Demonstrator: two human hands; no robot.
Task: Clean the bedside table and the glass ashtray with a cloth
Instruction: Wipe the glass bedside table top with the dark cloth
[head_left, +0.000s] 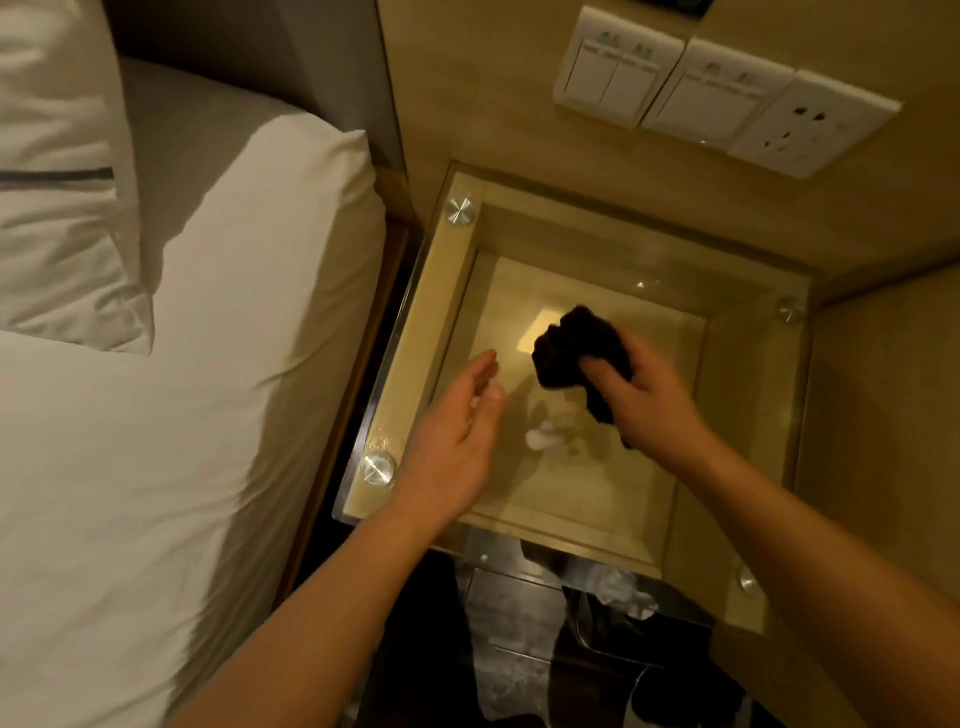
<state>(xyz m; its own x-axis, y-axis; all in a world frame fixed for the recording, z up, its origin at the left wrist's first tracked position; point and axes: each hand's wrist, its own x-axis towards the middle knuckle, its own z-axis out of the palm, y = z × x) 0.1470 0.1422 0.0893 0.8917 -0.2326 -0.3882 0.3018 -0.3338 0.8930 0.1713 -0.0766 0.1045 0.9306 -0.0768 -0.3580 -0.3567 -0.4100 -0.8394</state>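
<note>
The bedside table (415, 312) has a glass top held by round metal studs at its corners, over a wooden frame. My right hand (639, 395) is closed around a bunched dark cloth (576, 348) above the middle of the glass. My left hand (457, 431) hovers over the left part of the top, fingers apart and empty. A pale, clear-looking shape (550, 434) shows between the hands; I cannot tell whether it is the glass ashtray or a reflection.
A bed with a white sheet (182, 389) and a pillow (57, 208) lies close on the left. Light switches (618, 67) and a wall socket (810, 124) sit on the wooden panel behind the table. Dark floor with crumpled white items (623, 592) lies below the front edge.
</note>
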